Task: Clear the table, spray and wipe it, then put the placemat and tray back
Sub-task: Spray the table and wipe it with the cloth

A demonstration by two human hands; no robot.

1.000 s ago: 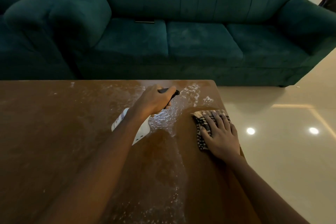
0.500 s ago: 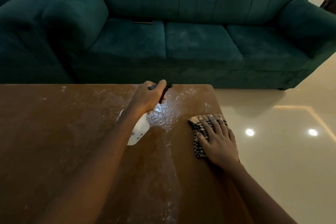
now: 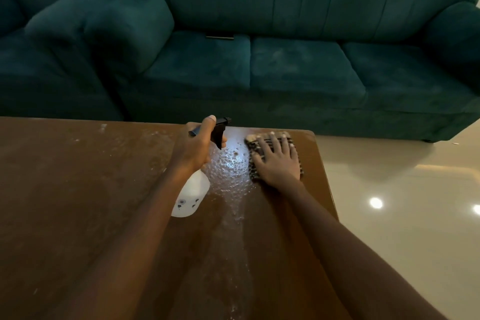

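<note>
Fingers (image 3: 207,128) of the left hand (image 3: 193,150) are curled round the neck of a white spray bottle (image 3: 191,197), with one digit lying along its black trigger head (image 3: 220,125). The back of the hand hides the trigger, so I cannot tell whether it is being squeezed. The bottle is tilted, its nozzle pointing toward the far right corner of the brown wooden table (image 3: 78,202).

The right hand (image 3: 279,163) lies flat with its fingers (image 3: 277,141) straight and spread. It presses a checked cloth (image 3: 298,166) onto the tabletop close to that corner. Between the two hands a beaded wet patch (image 3: 231,166) glistens, and a thinner wet streak runs from it toward the near edge. No placemat or tray is in view. A teal sofa (image 3: 285,73) stands beyond the table.

This looks like the spray-and-wipe step, with liquid already down and the cloth placed beside it. The next move probably calls for drawing the cloth leftward through the beads with steady downward pressure, then back along the streak. The left stretch of the tabletop shows pale specks and seems dry, so it likely needs spraying too. The bottle will need a resting place off the table before the placemat and tray go back.
</note>
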